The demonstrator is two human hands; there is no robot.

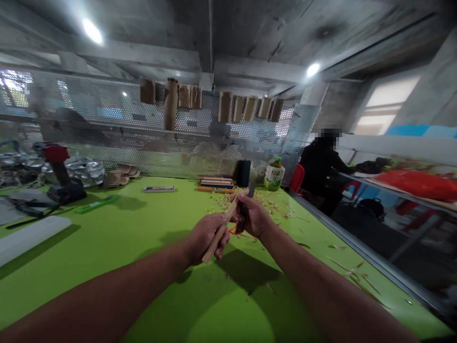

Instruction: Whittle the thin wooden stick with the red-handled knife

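Wooden strip: one, pale and slender, held slantwise above the middle of the table, lower end toward the wearer. Left hand: fingers curled about the strip's lower half. Right hand: closed round a dark hand tool, its flat end pointing upward, thumb by the strip's upper end; whether the tool touches the wood cannot be told. Red cord: a loop below the right hand.

Table: bright green. Right side bounded by a metal edge, running obliquely, well apart from the right hand; back bounded by a perforated panel. Widest open green stretch: left of the left hand, reaching to a white block and a green cutter. Right-hand room: strewn with shavings. Beyond the hands, closing off the far side: narrow tray, orange-edged box of sticks, black block, bottle.

Writing: the bottle, green-capped, carries a pale label with green marks, too blurred to read. Cordless drill, red and black, far left: no brand legible.
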